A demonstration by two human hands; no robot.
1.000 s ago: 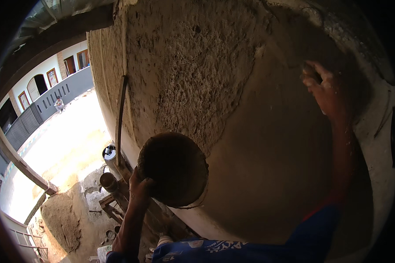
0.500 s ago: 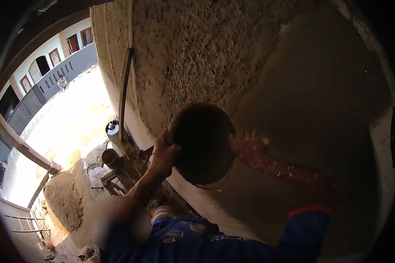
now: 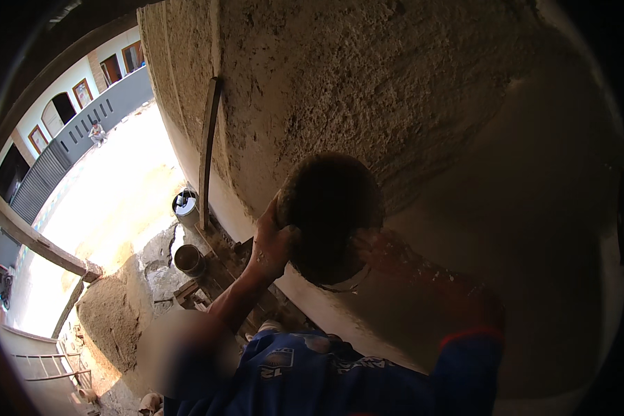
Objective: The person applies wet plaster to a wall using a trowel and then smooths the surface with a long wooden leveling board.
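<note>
A round, dark bucket (image 3: 324, 197) is held in front of me against the rough plastered wall (image 3: 367, 69). My left hand (image 3: 274, 243) is closed on its left rim, thumb bent over the edge. My right hand (image 3: 371, 246) is at the lower right of the bucket, partly in its opening; its fingers are blurred in deep shadow, and I cannot tell what they hold. The bucket's contents are too dark to make out. To the right the wall has a smoother, darker plastered area (image 3: 499, 249).
A leaning wooden batten (image 3: 210, 139), two containers (image 3: 186, 204) (image 3: 189, 260) and planks are at my left. Below lie a sand pile (image 3: 114, 319) and a ladder-like frame (image 3: 48, 367). A diagonal beam (image 3: 35, 232) crosses before a sunlit yard where a person (image 3: 97, 135) crouches.
My right hand has dropped from high on the wall to the bucket. The bucket and my left hand have moved up and to the right in the picture.
</note>
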